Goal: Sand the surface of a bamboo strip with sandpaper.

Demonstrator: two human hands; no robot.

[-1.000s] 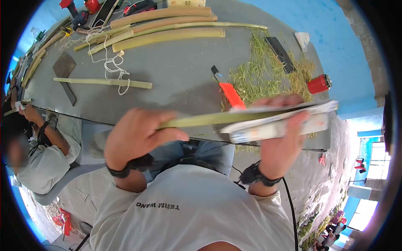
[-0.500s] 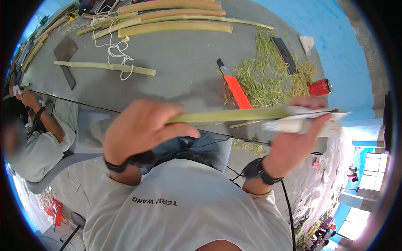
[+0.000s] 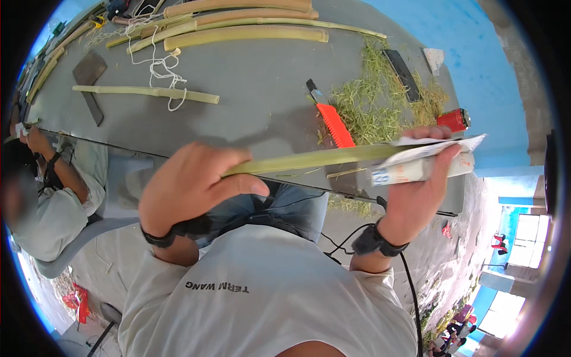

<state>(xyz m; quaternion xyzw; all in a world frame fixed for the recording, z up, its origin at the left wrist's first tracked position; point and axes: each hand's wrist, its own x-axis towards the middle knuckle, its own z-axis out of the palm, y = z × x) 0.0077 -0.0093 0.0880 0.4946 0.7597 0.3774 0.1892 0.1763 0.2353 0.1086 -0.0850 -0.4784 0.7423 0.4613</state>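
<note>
Across the middle of the frame a flat green bamboo strip (image 3: 321, 159) runs level, its left end buried in the curled left hand (image 3: 190, 187). Its right end vanishes behind a paper-wrapped blade (image 3: 425, 162), which the right hand (image 3: 419, 193) clasps with closed fingers. Behind, smooth bamboo poles (image 3: 238, 24) and fibrous green shavings (image 3: 369, 101) lie on the grey table (image 3: 256, 77) at upper frame.

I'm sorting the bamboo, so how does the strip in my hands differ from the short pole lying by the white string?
The held strip is thin, flat and lifted off the table, gripped by the left hand and right hand. The short pole is round, thicker and lies untouched on the grey table. Both are pale green bamboo.
</note>
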